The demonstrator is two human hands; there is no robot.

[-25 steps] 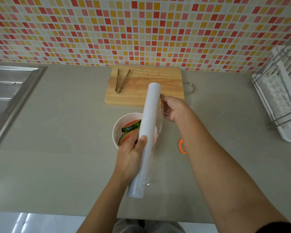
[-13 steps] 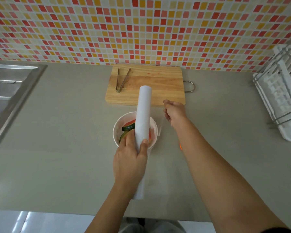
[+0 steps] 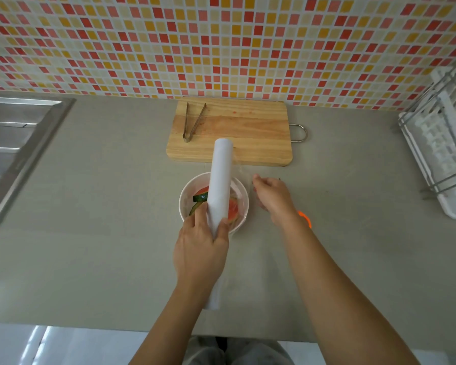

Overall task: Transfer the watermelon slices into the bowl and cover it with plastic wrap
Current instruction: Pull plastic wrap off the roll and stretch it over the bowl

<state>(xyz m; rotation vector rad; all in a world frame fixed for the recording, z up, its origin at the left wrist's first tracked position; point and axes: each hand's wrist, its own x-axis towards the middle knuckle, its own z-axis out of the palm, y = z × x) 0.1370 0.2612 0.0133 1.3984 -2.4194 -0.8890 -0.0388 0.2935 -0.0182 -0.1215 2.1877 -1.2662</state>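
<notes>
Watermelon slices [image 3: 232,210] lay in the bowl [image 3: 182,198] | our left hand [image 3: 200,246] gripped the plastic wrap roll [image 3: 221,177] | right hand [image 3: 271,197] apparently pinched film [image 3: 237,168] | covering unfinished, we judged.

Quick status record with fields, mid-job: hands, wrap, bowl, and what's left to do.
left hand: grips the plastic wrap roll, held over the bowl
right hand: right of the bowl, appears to pinch the film edge
film: drawn from the roll, over the bowl's right side
watermelon slices: in the bowl
cutting board: behind the bowl, tongs on it
left to do: bowl not yet fully covered
</notes>
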